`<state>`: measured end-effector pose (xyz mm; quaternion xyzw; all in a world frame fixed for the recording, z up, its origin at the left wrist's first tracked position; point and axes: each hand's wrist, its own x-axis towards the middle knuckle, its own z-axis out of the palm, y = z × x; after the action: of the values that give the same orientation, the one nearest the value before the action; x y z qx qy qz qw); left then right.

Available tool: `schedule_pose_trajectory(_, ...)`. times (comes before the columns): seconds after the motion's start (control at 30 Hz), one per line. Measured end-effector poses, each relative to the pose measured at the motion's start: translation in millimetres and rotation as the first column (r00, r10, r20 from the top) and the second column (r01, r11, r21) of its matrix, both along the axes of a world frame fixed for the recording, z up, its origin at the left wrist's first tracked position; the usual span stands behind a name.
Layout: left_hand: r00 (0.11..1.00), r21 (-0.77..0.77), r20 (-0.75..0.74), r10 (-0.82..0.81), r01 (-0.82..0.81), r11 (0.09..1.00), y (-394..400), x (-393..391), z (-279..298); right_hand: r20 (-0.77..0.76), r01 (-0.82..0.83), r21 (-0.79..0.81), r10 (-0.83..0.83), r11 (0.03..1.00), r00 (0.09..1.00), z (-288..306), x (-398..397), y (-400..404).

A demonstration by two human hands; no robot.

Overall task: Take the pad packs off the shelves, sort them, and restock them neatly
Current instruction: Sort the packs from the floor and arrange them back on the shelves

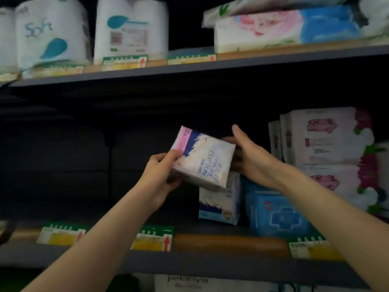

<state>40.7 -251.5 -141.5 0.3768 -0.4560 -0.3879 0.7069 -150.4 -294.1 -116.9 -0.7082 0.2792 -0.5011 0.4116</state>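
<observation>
A white pad pack with a pink stripe and "Pure Cotton" lettering [205, 158] is held tilted in the air in front of the middle shelf [210, 262]. My left hand [162, 173] grips its lower left corner, thumb on the front. My right hand [248, 157] holds its right edge, fingers behind the pack. Just below it a second Pure Cotton pack [219, 203] stands upright on the shelf. A blue pad pack [277, 211] sits to its right. Two pink-and-white packs [324, 140] are stacked at the far right.
The left half of the middle shelf is dark and holds nothing visible. Price tags [153, 239] line the shelf edge. The upper shelf [189, 68] carries toilet roll packs [130, 28] and tissue packs [284, 28]. Another package [189, 281] shows below.
</observation>
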Motion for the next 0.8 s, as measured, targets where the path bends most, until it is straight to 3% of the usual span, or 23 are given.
schedule_pose_trajectory(0.07,0.995,-0.003,-0.076,-0.057,0.057,0.998,-6.3,-8.3,-2.9,-0.112,0.05,-0.096,-0.061,0.994,0.992,-1.3,1.5,2.9)
schedule_pose_trajectory(0.13,0.988,0.012,-0.04,-0.15,0.151,0.988,-5.2,-8.3,-8.5,-0.094,0.19,-0.199,-0.212,0.961,0.973,1.2,2.0,1.6)
schedule_pose_trajectory(0.2,0.975,0.044,0.122,-0.186,0.182,0.982,2.9,1.7,-13.1,-0.109,0.207,-0.245,-0.24,0.947,0.965,8.6,1.1,0.5)
schedule_pose_trajectory(0.27,0.957,0.04,0.265,-0.117,0.11,0.993,7.4,19.1,-13.7,-0.273,0.188,-0.3,-0.273,0.935,0.922,17.6,0.2,2.4)
schedule_pose_trajectory(0.33,0.972,0.013,0.227,-0.054,0.053,0.999,6.4,35.3,-12.1,-0.537,0.161,-0.394,-0.369,0.905,0.759,24.3,4.6,2.9)
schedule_pose_trajectory(0.4,0.971,0.021,0.238,-0.022,0.017,1.0,1.6,42.5,-13.7,-0.726,0.066,-0.499,-0.459,0.864,0.512,24.2,15.9,4.2)
schedule_pose_trajectory(0.47,0.91,0.056,0.413,0.033,-0.061,0.997,-9.0,41.9,-19.4,-0.812,-0.026,-0.525,-0.491,0.851,0.315,19.3,27.3,-1.4)
schedule_pose_trajectory(0.53,0.816,0.061,0.575,0.058,-0.113,0.992,-17.3,32.0,-22.2,-0.883,-0.033,-0.425,-0.407,0.904,0.236,14.9,32.6,-9.9)
schedule_pose_trajectory(0.6,0.726,0.069,0.687,0.019,-0.091,0.994,-26.1,18.0,-21.0,-0.903,-0.008,-0.383,-0.372,0.924,0.216,13.4,31.9,-17.5)
schedule_pose_trajectory(0.73,0.518,0.094,0.854,-0.053,-0.054,0.994,-42.0,-5.6,-15.7,-0.871,-0.008,-0.448,-0.435,0.894,0.227,6.9,30.2,-34.2)
schedule_pose_trajectory(0.8,0.47,0.11,0.88,-0.066,-0.068,0.992,-49.1,-10.4,-14.3,-0.835,-0.001,-0.524,-0.513,0.852,0.199,-0.2,31.0,-43.9)
